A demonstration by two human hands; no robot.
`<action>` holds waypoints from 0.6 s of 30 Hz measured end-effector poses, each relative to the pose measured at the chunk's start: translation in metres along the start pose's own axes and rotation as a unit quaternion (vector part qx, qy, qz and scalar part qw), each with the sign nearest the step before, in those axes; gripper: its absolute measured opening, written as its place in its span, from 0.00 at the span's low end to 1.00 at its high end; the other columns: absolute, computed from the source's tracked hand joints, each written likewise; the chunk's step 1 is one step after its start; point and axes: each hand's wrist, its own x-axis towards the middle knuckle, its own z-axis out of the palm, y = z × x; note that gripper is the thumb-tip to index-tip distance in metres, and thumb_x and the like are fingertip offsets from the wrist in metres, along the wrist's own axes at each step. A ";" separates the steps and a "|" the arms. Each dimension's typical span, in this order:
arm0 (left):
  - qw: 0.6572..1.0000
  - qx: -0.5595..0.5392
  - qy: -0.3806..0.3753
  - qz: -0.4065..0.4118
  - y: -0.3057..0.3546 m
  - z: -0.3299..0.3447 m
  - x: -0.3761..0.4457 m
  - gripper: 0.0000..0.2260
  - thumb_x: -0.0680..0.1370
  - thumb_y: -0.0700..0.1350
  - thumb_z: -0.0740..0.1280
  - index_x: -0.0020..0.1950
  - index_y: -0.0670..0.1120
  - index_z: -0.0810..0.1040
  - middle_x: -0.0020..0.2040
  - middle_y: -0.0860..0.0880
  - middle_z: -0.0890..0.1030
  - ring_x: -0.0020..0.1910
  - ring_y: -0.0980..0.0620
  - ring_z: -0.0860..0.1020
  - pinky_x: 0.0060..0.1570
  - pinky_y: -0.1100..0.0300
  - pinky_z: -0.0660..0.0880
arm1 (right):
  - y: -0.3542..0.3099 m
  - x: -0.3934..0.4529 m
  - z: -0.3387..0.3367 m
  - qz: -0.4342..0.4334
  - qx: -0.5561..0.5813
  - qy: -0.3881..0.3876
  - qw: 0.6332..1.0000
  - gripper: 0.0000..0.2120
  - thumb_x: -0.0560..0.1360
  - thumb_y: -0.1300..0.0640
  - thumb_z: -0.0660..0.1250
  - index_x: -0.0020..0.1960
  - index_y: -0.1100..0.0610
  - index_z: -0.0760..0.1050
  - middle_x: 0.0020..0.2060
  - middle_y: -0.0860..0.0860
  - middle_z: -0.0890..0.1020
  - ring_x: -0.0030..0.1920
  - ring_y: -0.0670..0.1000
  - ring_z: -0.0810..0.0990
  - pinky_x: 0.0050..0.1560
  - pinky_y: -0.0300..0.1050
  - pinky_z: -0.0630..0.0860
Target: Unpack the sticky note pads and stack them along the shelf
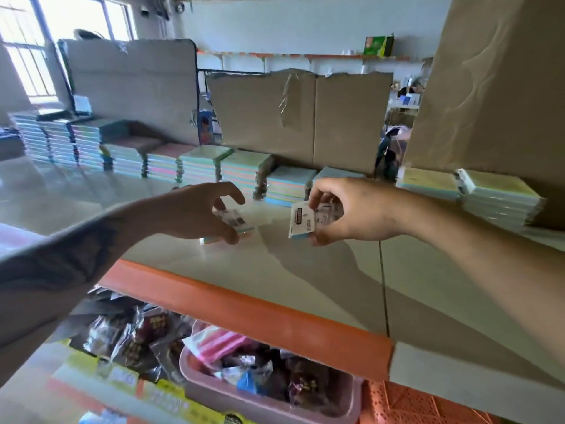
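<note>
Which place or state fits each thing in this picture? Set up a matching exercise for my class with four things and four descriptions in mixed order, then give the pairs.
Column 1
1. left hand
2. right hand
3. pink basket
4. green box

Column 2
A. on the high wall shelf at the back
B. holds a sticky note pad tilted up above the shelf
C. below the shelf's orange edge, full of wrapped goods
D. fingers curled round a pad lying flat on the shelf

Pairs: 1-D, 2-B, 3-C, 4-A
</note>
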 end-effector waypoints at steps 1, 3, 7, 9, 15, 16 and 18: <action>1.000 0.007 -0.004 -0.003 -0.003 -0.002 -0.001 0.29 0.64 0.56 0.82 0.60 0.66 0.72 0.57 0.55 0.77 0.51 0.53 0.77 0.48 0.58 0.71 | -0.002 0.003 0.002 -0.002 0.013 0.001 1.000 0.24 0.66 0.40 0.81 0.55 0.43 0.73 0.47 0.41 0.80 0.45 0.42 0.78 0.41 0.41 0.72; 0.999 0.051 -0.009 -0.002 -0.009 -0.006 -0.001 0.35 0.56 0.71 0.75 0.60 0.69 0.70 0.60 0.58 0.76 0.57 0.51 0.75 0.57 0.55 0.70 | -0.008 0.010 0.005 -0.001 0.045 0.003 0.999 0.24 0.66 0.42 0.82 0.54 0.43 0.73 0.49 0.41 0.81 0.48 0.44 0.80 0.48 0.43 0.76; 0.992 0.046 0.060 0.102 -0.004 -0.012 0.003 0.38 0.54 0.76 0.68 0.64 0.70 0.71 0.63 0.63 0.75 0.64 0.55 0.71 0.64 0.54 0.65 | -0.013 0.014 0.005 0.011 0.129 0.019 0.991 0.26 0.64 0.43 0.83 0.55 0.44 0.73 0.53 0.42 0.80 0.54 0.43 0.80 0.55 0.39 0.76; 0.980 -0.005 0.092 0.174 0.000 -0.012 0.005 0.31 0.59 0.70 0.74 0.62 0.68 0.75 0.60 0.66 0.76 0.61 0.61 0.73 0.60 0.58 0.67 | -0.013 0.013 0.005 0.008 0.192 0.018 0.981 0.28 0.63 0.43 0.85 0.55 0.47 0.73 0.53 0.46 0.82 0.54 0.46 0.81 0.55 0.41 0.77; 0.930 -0.125 0.127 0.322 0.009 -0.006 0.016 0.11 0.72 0.56 0.76 0.54 0.59 0.84 0.52 0.60 0.84 0.52 0.56 0.81 0.57 0.61 0.74 | -0.019 -0.002 0.012 0.003 0.526 -0.024 0.850 0.26 0.62 0.57 0.84 0.48 0.57 0.69 0.42 0.49 0.80 0.43 0.48 0.78 0.47 0.43 0.73; 0.926 -0.154 0.110 0.328 0.010 -0.005 0.017 0.10 0.73 0.54 0.76 0.54 0.57 0.84 0.51 0.60 0.84 0.51 0.55 0.81 0.56 0.59 0.75 | -0.020 -0.004 0.015 0.003 0.565 -0.029 0.825 0.30 0.61 0.54 0.86 0.50 0.60 0.70 0.44 0.51 0.80 0.46 0.50 0.79 0.51 0.46 0.75; 0.912 -0.215 0.067 0.342 0.012 -0.005 0.019 0.08 0.75 0.51 0.76 0.53 0.52 0.85 0.49 0.56 0.86 0.48 0.54 0.83 0.54 0.52 0.77 | -0.024 -0.008 0.018 0.013 0.615 -0.037 0.788 0.40 0.61 0.49 0.86 0.62 0.67 0.71 0.54 0.57 0.79 0.55 0.56 0.79 0.58 0.51 0.78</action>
